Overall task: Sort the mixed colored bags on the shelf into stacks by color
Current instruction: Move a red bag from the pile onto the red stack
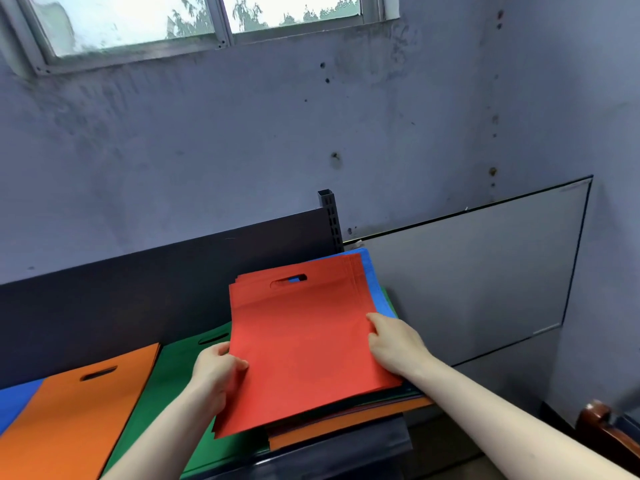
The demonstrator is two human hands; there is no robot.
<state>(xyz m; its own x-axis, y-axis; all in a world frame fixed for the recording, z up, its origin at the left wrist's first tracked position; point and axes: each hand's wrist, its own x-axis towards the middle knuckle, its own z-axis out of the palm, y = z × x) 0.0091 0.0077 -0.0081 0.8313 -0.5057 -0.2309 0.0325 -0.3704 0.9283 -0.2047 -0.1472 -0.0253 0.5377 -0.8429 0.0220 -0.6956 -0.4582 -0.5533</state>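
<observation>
A thin bundle of red bags (304,341), die-cut handles pointing away from the person, sits skewed on top of the mixed pile (346,429) at the right end of the shelf (329,459), its near left corner hanging past the pile. The left hand (216,372) has its grip closed on the bundle's left edge, thumb on top. The right hand (394,344) lies over the right edge with its fingers on the red fabric; whether its grip closes underneath cannot be told. Blue, green and orange layers show under the red.

To the left lie a green stack (180,368), an orange stack (86,410) and, at the frame's edge, a blue stack (17,400); no red stack is in view. The step looks like lifting the reds off together. Done well, it likely means checking the right edge so no blue bag rides along, squaring the bundle's edges between both hands, then laying it flat on bare shelf, clear of its neighbours. A whiteboard (467,278) leans against the wall behind.
</observation>
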